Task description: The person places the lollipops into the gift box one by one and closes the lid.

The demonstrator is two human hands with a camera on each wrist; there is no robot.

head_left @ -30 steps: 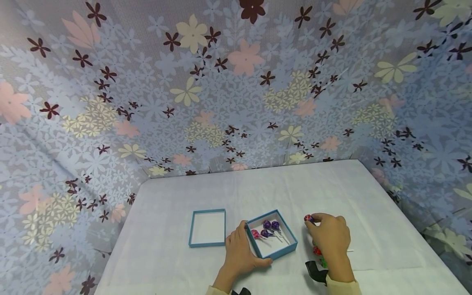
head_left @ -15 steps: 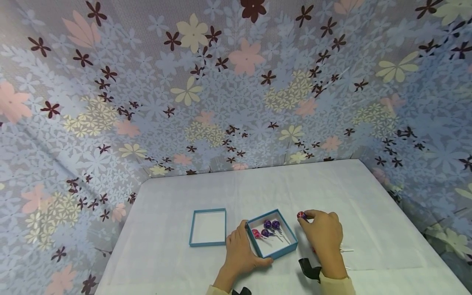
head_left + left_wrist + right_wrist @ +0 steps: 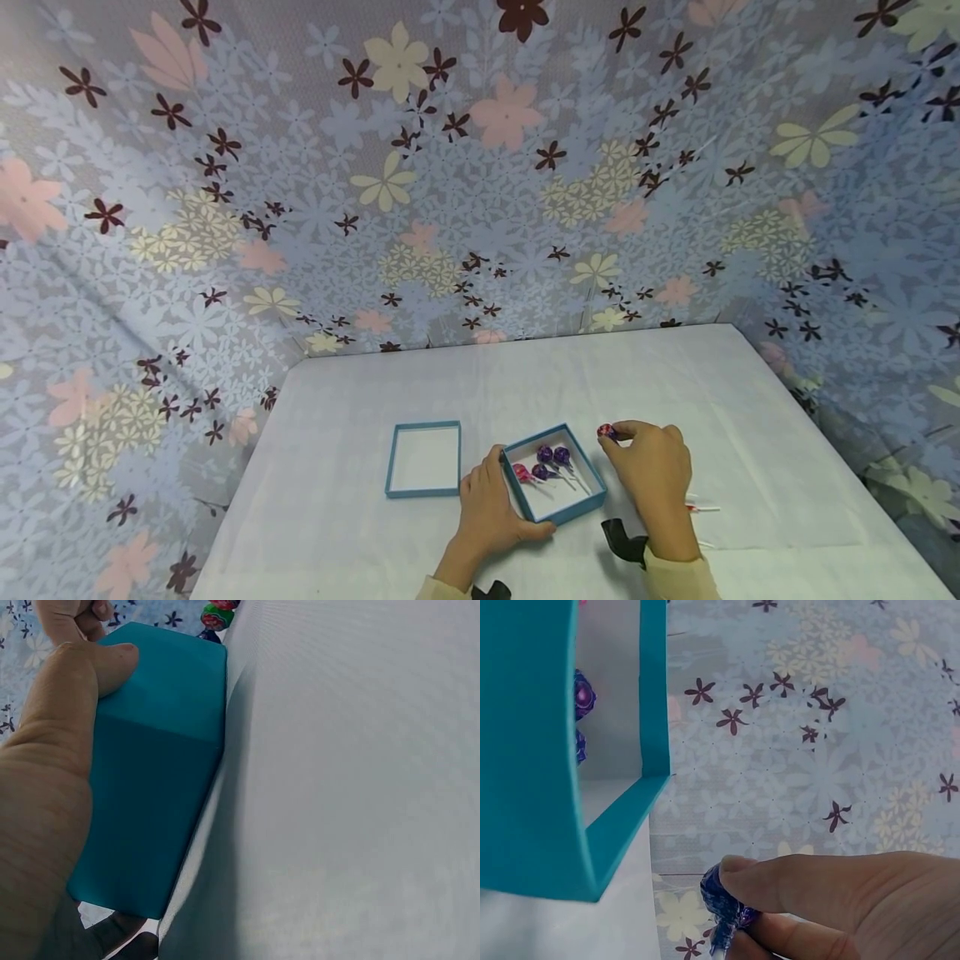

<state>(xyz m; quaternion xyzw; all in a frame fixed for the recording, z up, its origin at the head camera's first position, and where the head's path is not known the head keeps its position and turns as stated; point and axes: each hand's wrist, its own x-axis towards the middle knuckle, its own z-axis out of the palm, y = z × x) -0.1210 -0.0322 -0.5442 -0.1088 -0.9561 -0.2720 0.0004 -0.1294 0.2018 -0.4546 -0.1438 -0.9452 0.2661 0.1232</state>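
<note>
A blue open-topped box [image 3: 567, 510] with a white inside sits in front of me. My left hand [image 3: 489, 510] grips its near left corner, thumb along the front wall and fingers along the left wall. Inside lie several lollipops: purple ones [image 3: 562, 455] and a pink one [image 3: 521, 472], with white sticks. To the right of the box, my right hand [image 3: 654, 468] pinches a lollipop [image 3: 720, 900] in a shiny purple-blue wrapper by its head, between thumb and fingers. In the right wrist view its stick is mostly cut off below.
A shallow blue-rimmed lid [image 3: 388, 462] lies left of the box on the white-covered table [image 3: 337, 550]. Beyond the right forearm a lollipop stick [image 3: 705, 509] shows. Green and red lollipops [image 3: 216, 618] appear in the left wrist view. Flowered cloth [image 3: 480, 208] hangs behind and at the sides.
My right hand has moved left towards the box with the lollipop in its fingers, slowing lately. The red and green lollipops beneath it are now hidden in the head view. The left hand stays put.
</note>
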